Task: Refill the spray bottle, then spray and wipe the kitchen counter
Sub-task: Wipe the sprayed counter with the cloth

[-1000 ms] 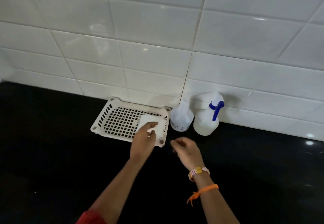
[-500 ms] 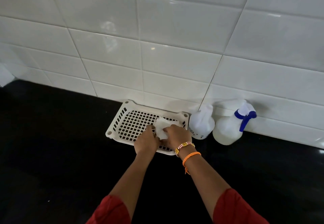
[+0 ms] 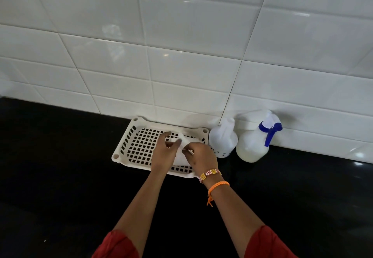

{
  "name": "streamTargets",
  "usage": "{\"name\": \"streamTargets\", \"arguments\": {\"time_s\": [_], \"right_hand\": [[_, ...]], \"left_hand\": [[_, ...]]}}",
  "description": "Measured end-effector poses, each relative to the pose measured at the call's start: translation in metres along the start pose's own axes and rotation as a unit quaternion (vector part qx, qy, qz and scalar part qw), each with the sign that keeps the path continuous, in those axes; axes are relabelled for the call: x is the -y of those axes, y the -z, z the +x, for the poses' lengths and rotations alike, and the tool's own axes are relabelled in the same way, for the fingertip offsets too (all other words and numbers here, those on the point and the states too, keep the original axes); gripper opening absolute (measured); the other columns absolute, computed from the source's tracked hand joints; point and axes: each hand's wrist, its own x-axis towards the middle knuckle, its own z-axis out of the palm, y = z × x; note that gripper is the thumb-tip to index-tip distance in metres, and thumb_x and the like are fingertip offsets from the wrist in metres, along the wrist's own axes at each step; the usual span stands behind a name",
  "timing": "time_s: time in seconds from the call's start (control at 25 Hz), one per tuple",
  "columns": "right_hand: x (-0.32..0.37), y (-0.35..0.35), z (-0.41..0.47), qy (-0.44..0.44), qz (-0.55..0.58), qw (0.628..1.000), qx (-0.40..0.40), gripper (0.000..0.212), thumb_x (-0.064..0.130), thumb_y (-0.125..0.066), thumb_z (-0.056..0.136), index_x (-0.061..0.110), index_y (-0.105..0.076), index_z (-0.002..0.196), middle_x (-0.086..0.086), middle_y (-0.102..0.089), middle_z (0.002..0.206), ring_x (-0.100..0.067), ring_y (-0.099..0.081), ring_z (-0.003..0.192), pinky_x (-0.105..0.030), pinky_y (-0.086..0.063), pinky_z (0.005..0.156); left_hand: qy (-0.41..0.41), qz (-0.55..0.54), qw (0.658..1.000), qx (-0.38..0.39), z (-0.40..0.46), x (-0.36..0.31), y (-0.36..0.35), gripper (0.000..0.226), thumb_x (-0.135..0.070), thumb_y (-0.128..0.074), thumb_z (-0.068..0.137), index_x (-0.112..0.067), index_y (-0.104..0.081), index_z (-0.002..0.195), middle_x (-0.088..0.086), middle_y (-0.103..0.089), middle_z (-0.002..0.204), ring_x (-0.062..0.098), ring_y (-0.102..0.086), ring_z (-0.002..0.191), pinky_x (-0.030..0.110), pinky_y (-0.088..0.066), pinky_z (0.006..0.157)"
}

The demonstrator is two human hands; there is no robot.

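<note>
A white cloth (image 3: 181, 155) lies in the right end of a white slotted tray (image 3: 129, 144) on the black counter (image 3: 60, 177). My left hand (image 3: 163, 152) pinches the cloth's upper edge. My right hand (image 3: 199, 155) pinches its right side, so the cloth is bunched up between them. Against the wall to the right stands a white spray bottle (image 3: 255, 142) with a blue trigger. A white refill bottle (image 3: 223, 138) stands between it and the tray.
White wall tiles (image 3: 181, 56) rise straight behind the tray and bottles. The black counter stretches left, right and toward me, glossy with small reflections at the far right.
My right hand moved from the counter onto the cloth in the tray. Both hands now lift and bunch the cloth. The camera shifted, so the tray and bottles sit further right.
</note>
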Motion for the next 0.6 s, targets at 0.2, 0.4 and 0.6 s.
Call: {"name": "streamTargets", "arguments": {"time_s": [0.2, 0.4, 0.6], "right_hand": [[-0.004, 0.016, 0.005, -0.13, 0.254, 0.957, -0.054, 0.017, 0.023, -0.08, 0.07, 0.012, -0.067, 0.067, 0.005, -0.064, 0.065, -0.007, -0.056, 0.06, -0.017, -0.041, 0.058], [-0.008, 0.015, 0.009, -0.095, 0.157, 0.983, 0.013, 0.032, 0.032, -0.084, 0.063, 0.019, -0.055, 0.061, 0.012, -0.05, 0.059, -0.004, -0.047, 0.054, -0.016, -0.032, 0.048], [-0.004, 0.012, 0.018, -0.051, 0.062, 0.994, 0.075, 0.043, 0.036, -0.083, 0.063, 0.017, -0.045, 0.057, 0.009, -0.04, 0.055, -0.01, -0.038, 0.051, -0.023, -0.029, 0.045]], "left_hand": [[-0.007, 0.01, 1.0, -0.022, -0.006, 0.008, -0.003, 0.038, -0.02, -0.041, 0.093, -0.03, -0.042, 0.13, -0.014, -0.061, 0.104, 0.013, -0.059, 0.089, 0.033, -0.042, 0.073], [0.038, 0.037, 0.999, -0.008, -0.004, 0.012, -0.006, 0.036, -0.043, -0.043, 0.093, -0.026, -0.049, 0.124, -0.002, -0.064, 0.114, 0.017, -0.057, 0.096, 0.033, -0.04, 0.077], [0.079, 0.159, 0.984, 0.004, 0.002, 0.013, -0.003, 0.044, -0.03, -0.053, 0.087, -0.025, -0.043, 0.13, 0.002, -0.065, 0.112, 0.024, -0.062, 0.093, 0.033, -0.043, 0.073]]}}
